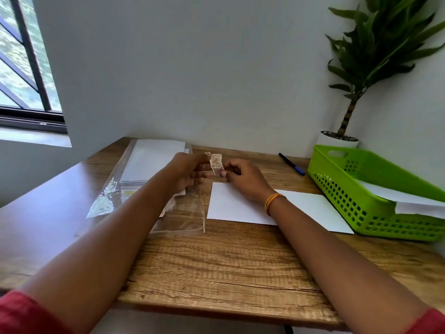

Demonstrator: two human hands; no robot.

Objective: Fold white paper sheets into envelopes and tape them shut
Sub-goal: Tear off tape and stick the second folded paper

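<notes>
Two bare forearms with red sleeves at the near edge reach out over the wooden desk (216, 268). Past them a folded white paper sheet (231, 206) lies flat, partly under the right wrist, which wears an orange band (272, 201). Above the sheet's far edge the left hand (186, 171) and right hand (243, 177) meet, each pinching an end of a short piece of clear tape (216, 163) held upright between them. To the left lies a clear plastic sleeve (183, 220) with a stack of white paper (154, 160); no writing is legible. To the right sits a green basket (361, 201) holding paper, then a blue-capped pen (291, 163) and a potted plant (356, 92).
</notes>
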